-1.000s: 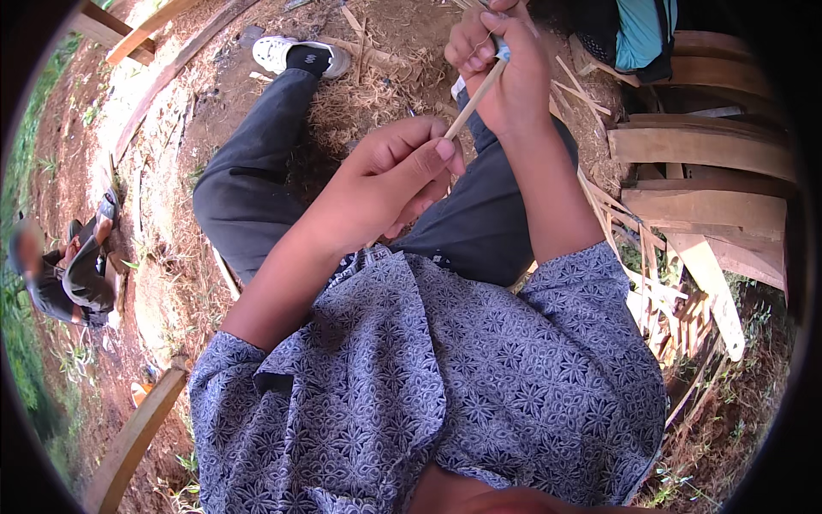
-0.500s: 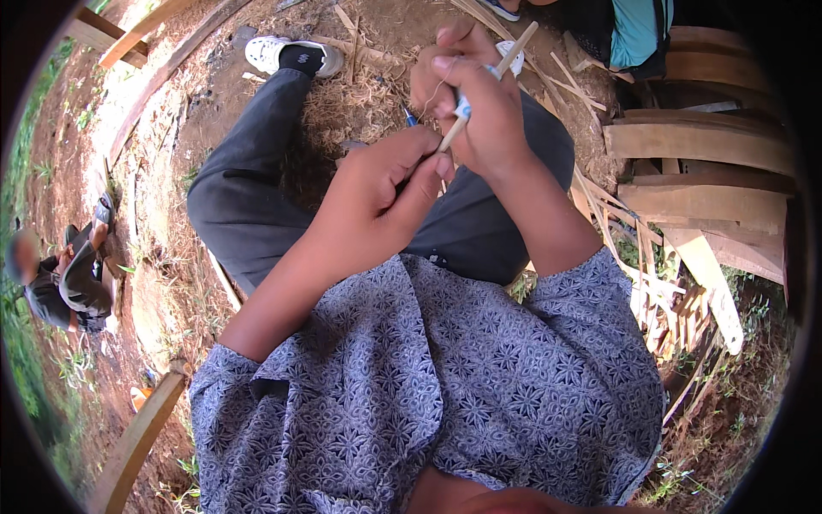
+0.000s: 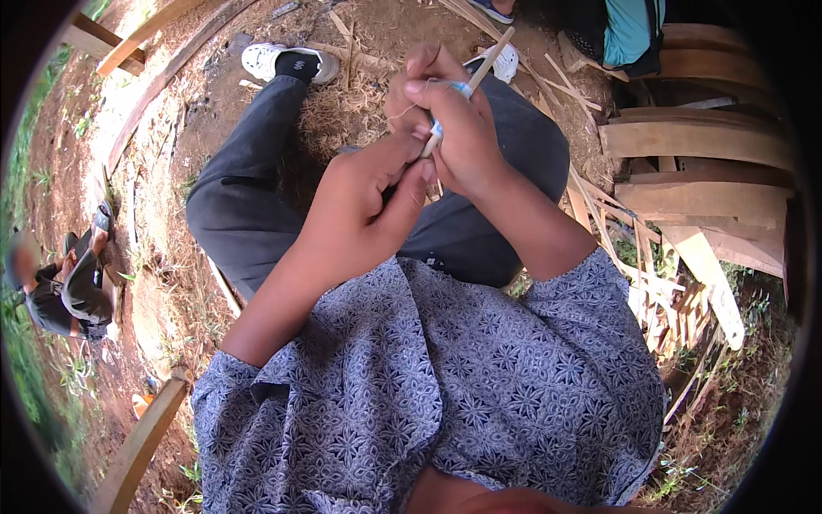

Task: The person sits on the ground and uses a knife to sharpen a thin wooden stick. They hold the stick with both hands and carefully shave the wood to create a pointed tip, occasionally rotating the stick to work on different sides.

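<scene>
A thin pale wooden stick (image 3: pixel 491 62) slants between my hands above my lap. My left hand (image 3: pixel 366 190) is closed, its thumb and fingers pinching the stick's lower end. Higher up, my right hand (image 3: pixel 469 141) is curled around the same stick, whose upper end sticks out past the fingers. A white-and-blue piece (image 3: pixel 436 131), perhaps tape or a wrapper, lies against the stick at the right hand. A fine thread (image 3: pixel 396 104) loops beside the right fingers. What the fingertips do underneath is hidden.
Wood shavings (image 3: pixel 364 94) litter the dirt between my legs. Curved planks (image 3: pixel 698 141) are stacked at the right, with thin split strips (image 3: pixel 655 257) below them. A teal-and-black cloth item (image 3: pixel 629 34) is at upper right. A person (image 3: pixel 73 283) sits far left, near a wooden beam (image 3: pixel 141 441).
Both hands have shifted slightly left with the stick, and have come closer together. Less of the stick shows between them. A blue object behind the hands is now hidden.
</scene>
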A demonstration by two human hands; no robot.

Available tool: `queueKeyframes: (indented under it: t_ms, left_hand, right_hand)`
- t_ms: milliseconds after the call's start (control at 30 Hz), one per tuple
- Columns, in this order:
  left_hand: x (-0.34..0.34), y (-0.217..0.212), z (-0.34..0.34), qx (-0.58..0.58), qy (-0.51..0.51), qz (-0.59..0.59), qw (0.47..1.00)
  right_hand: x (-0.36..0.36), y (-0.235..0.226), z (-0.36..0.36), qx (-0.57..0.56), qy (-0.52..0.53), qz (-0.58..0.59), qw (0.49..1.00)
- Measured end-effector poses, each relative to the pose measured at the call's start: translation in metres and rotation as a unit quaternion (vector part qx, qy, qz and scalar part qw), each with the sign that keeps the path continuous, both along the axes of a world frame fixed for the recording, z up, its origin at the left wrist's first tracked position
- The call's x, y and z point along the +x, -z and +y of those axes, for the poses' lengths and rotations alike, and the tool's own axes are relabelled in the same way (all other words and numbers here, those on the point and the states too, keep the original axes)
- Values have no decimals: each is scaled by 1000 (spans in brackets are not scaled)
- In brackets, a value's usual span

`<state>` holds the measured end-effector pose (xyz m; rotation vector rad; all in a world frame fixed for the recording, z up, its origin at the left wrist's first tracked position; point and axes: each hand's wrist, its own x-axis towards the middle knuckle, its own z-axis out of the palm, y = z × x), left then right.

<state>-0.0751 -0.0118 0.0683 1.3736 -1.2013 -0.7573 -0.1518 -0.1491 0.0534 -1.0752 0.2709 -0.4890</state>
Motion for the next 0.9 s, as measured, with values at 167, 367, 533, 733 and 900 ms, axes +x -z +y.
queueKeyframes:
  t_ms: [167,367,533,733,900]
  left_hand:
    - [-5,1,3,-13,17,-10,1000]
    - [-4,2,4,-10,-18,-13,1000]
    - [-2,-1,4,3,-23,-57,998]
    - [-9,3,5,-20,-33,-83,996]
    - [0,-4,0,-28,-47,-108,993]
  right_hand:
    - [4,-12,-62,-48,70,-124,989]
    - [2,0,-24,-56,45,-58,996]
    - [4,-6,-25,49,37,-101,993]
    - [8,-18,-56,-43,143,-107,983]
    - [2,-1,-17,-45,49,-57,996]
